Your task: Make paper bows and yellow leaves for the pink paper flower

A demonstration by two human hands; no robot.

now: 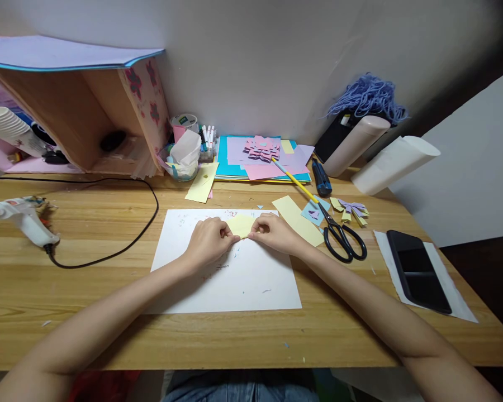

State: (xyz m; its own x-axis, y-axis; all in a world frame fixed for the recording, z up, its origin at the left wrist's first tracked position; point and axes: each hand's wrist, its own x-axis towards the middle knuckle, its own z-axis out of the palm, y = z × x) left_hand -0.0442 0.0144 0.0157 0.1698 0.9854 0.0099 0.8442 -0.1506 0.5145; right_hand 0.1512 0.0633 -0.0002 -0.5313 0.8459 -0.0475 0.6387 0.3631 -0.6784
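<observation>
A small pale yellow piece of paper (240, 224) is held between my two hands, over the upper part of a white sheet (235, 285). My left hand (210, 237) pinches its lower left edge between thumb and fingers. At the lower right edge, my right hand (275, 230) pinches it the same way, the fingertips of both hands close together. Whether the paper is folded at that lower edge is too small to tell. Coloured specks and tiny scraps lie on the white sheet around my hands.
Black-handled scissors (344, 240), a yellow paper strip (297, 219) and a yellow pencil (295, 181) lie to the right. A phone (417, 271) rests farther right. At left is a white glue gun (27, 219) with its cord. Stacked coloured paper (222, 162) and a cardboard box (145, 111) stand behind.
</observation>
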